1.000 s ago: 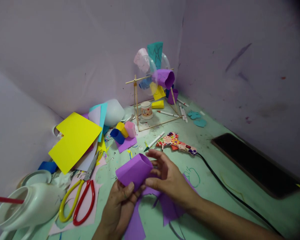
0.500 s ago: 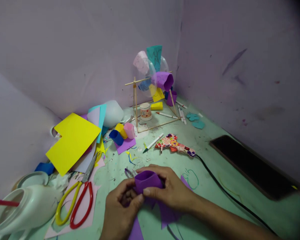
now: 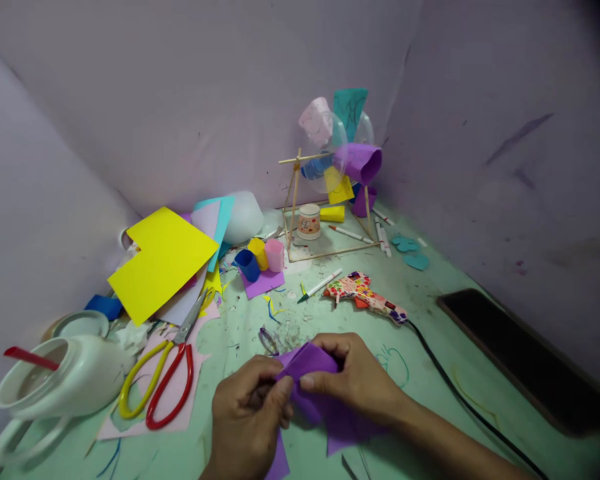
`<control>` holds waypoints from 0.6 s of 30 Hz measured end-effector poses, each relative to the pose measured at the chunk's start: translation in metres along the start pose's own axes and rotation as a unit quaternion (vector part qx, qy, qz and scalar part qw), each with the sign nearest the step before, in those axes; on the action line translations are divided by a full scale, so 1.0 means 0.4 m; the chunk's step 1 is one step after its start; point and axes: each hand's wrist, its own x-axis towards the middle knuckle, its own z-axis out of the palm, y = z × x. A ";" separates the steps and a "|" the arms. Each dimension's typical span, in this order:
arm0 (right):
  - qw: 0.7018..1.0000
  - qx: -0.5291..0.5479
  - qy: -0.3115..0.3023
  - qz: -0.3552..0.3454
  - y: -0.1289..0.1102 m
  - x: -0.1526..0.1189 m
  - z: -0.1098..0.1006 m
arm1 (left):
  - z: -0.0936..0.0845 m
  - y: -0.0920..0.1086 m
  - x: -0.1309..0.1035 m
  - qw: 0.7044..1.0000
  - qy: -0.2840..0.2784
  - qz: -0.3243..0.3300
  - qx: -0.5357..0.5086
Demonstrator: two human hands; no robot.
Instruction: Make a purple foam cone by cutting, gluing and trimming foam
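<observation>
A folded purple sheet (image 3: 313, 363) is pinched between my two hands near the front of the green table. My left hand (image 3: 255, 410) grips its left edge between thumb and fingers. My right hand (image 3: 357, 377) holds its right side, thumb in front and fingers behind. More purple pieces (image 3: 347, 430) lie below the hands. Just beyond them is a small dark curled strip (image 3: 269, 340). A floral glue gun (image 3: 367, 295) and a green-tipped marker (image 3: 320, 285) rest farther back.
Red-and-yellow scissors (image 3: 170, 380), a white pitcher (image 3: 75, 380) and a yellow sheet (image 3: 163, 263) are at left. Small blue, yellow and pink cups (image 3: 275, 255) stand mid-table. Behind is a stick frame (image 3: 295, 207) with a coloured wheel; a dark phone-like slab (image 3: 525, 360) lies right.
The purple piece, earlier an open loop, now looks pressed flatter and tilted between my fingers. The camera view has shifted, so the background things appear farther right.
</observation>
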 end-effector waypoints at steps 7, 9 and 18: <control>0.998 0.037 0.023 0.034 0.003 0.006 -0.030 | -0.059 0.029 0.045 0.984 -0.075 0.036 0.159; 0.994 0.074 0.050 0.064 0.000 0.008 -0.043 | -0.124 0.039 0.080 0.926 0.012 0.046 0.374; 0.991 0.129 0.036 0.018 0.000 0.023 -0.067 | -0.313 -0.040 0.148 0.786 0.029 -0.120 0.606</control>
